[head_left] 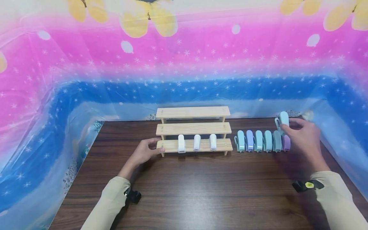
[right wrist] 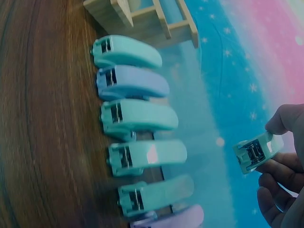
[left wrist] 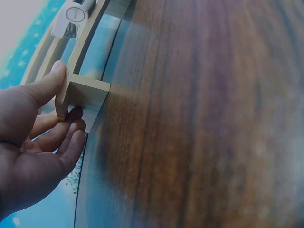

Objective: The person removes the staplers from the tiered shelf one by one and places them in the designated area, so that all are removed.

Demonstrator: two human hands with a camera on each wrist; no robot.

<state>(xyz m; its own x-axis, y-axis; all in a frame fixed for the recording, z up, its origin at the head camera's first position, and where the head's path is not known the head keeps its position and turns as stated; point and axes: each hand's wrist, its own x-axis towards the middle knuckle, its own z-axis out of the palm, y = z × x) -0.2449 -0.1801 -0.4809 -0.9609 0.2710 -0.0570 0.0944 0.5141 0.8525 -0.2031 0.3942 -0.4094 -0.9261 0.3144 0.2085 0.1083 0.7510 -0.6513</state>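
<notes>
A three-step wooden rack (head_left: 193,111) stands on the table. My left hand (head_left: 144,150) grips the left end of its lowest step, thumb on top and fingers curled below, as the left wrist view (left wrist: 42,137) shows. Three white hole punches (head_left: 181,143) sit apart on that step. To the right, my right hand (head_left: 305,137) pinches a mint-green hole punch (head_left: 284,118) between thumb and fingers, raised over the row's right end. Below it stands a row of several hole punches, mint (head_left: 258,141), lavender-blue (head_left: 249,141) and purple (head_left: 286,143), side by side.
The dark wooden table (head_left: 195,188) spreads in front of the rack. A pink and blue patterned cloth (head_left: 201,64) hangs close behind the rack and along both sides. Black wrist straps (head_left: 133,195) sit on both sleeves.
</notes>
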